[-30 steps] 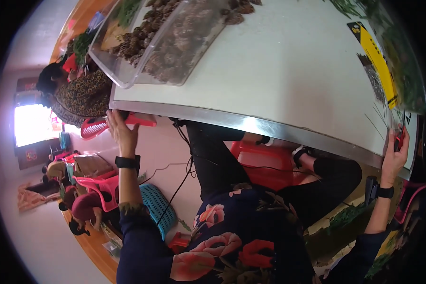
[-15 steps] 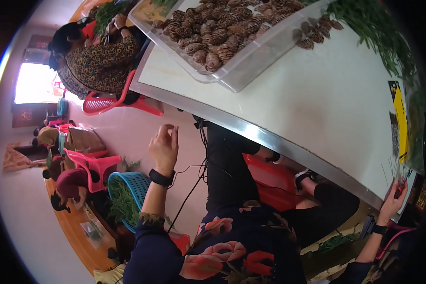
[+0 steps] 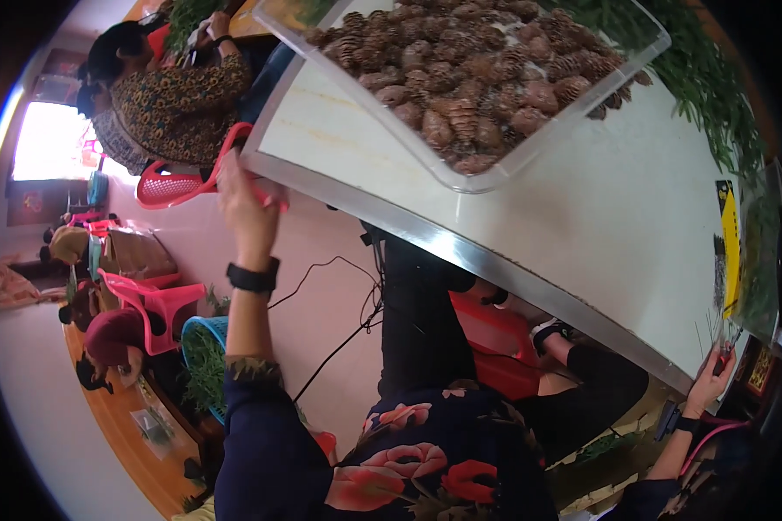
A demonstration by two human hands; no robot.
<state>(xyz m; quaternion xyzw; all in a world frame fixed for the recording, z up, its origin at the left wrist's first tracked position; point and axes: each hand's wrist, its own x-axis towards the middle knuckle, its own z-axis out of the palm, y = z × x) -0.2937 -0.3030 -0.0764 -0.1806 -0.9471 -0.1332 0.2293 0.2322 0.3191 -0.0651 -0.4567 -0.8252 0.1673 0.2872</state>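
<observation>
My left hand (image 3: 250,208) is raised beside the left corner of the white table (image 3: 582,234). Its fingers reach upward, a little blurred, with the thumb apart, and I see nothing in it. At the far right, my right hand (image 3: 709,384) is closed around a red-handled tool (image 3: 721,359) that looks like pliers. Thin dark wires (image 3: 702,334) lie on the table beside that hand, below a yellow-and-black packet (image 3: 730,252). A clear plastic tub (image 3: 469,181) full of brown pine cones (image 3: 460,122) stands on the far side of the table.
Green artificial foliage (image 3: 704,87) lies along the table's right edge. A person in a patterned top (image 3: 178,108) sits by a red chair (image 3: 167,187) at the far left. On the floor are a blue basket (image 3: 217,330) of greenery and black cables (image 3: 343,347).
My left hand has moved up and left toward the table corner, its fingers less curled. The tub sits farther right in view, hiding more of the loose cones. My right hand keeps its tool.
</observation>
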